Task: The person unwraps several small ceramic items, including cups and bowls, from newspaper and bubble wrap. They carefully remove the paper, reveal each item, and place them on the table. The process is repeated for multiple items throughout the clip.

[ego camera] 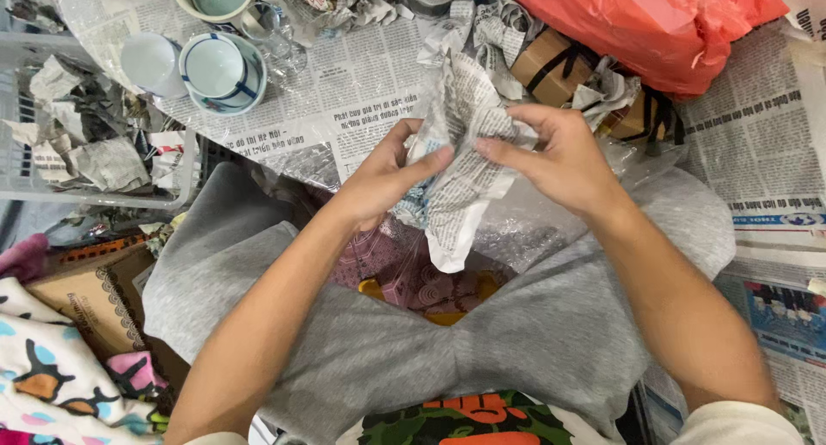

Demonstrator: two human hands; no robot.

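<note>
crumpled newspaper bundle, gripped between both hands

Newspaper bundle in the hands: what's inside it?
Cannot tell. Both hands, left and right, grip the crumpled newspaper bundle; only printed paper shows. Whatever it wraps is fully covered.

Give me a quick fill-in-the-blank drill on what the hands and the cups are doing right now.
1. Both hands, left hand and right hand, grip a bundle wrapped in ____.
2. The blue-rimmed cup sits on a ____.
3. The bag at the top right is coloured ____.

Missing words: newspaper; saucer; red
</note>
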